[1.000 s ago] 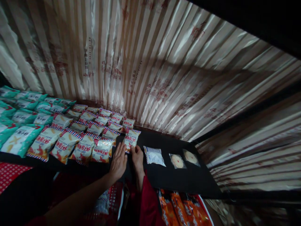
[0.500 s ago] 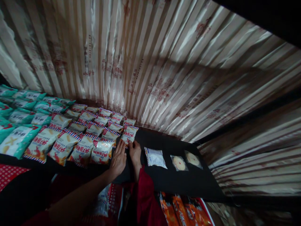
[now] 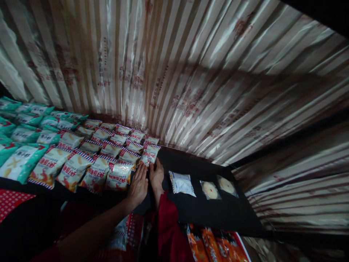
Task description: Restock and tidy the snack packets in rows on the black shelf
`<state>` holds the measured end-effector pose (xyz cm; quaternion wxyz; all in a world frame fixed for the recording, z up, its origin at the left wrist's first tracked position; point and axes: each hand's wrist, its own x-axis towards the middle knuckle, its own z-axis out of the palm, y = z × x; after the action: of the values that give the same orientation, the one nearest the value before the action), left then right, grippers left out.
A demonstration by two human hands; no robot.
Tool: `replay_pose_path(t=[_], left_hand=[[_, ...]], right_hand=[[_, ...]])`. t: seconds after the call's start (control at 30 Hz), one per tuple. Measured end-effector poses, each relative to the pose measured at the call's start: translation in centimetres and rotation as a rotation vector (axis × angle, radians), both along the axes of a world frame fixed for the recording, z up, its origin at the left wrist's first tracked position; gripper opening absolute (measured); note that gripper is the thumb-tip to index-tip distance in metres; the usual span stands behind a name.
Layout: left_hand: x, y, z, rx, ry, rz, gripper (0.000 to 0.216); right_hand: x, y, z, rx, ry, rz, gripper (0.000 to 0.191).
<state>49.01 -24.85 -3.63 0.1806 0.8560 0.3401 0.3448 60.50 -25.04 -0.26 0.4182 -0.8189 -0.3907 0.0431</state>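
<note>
A cream snack bag (image 3: 149,155) with red lettering and a striped edge lies at the right end of rows of matching bags (image 3: 118,175) on a black surface (image 3: 188,209). My left hand (image 3: 138,186) reaches its lower left side, fingers stretched out and close together. At the bag's lower right corner, my right hand (image 3: 156,178) has its thumb and fingers around the edge. The undersides of my fingers are hidden.
Right of my hands lie a white packet (image 3: 182,183) and two round wrapped items (image 3: 210,190). Teal bags (image 3: 23,162) fill the left. Orange packets (image 3: 209,244) lie below the front edge. A pleated, printed curtain (image 3: 131,65) rises behind.
My right hand's fingers have shifted slightly up along the snack bag's right side. The left hand stays nearly where it was. The view has shifted a little.
</note>
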Motion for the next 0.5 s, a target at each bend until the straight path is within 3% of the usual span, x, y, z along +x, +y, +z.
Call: replay_pose_path(t=[0.13, 0.5], left_hand=[[-0.04, 0.0, -0.02, -0.003, 0.018, 0.005, 0.053], [0.12, 0.01, -0.28, -0.038, 0.01, 0.012, 0.058]], right_hand=[[-0.05, 0.04, 0.13, -0.05, -0.03, -0.001, 0.053], [-0.14, 0.2, 0.45, 0.017, -0.03, 0.066, 0.047]])
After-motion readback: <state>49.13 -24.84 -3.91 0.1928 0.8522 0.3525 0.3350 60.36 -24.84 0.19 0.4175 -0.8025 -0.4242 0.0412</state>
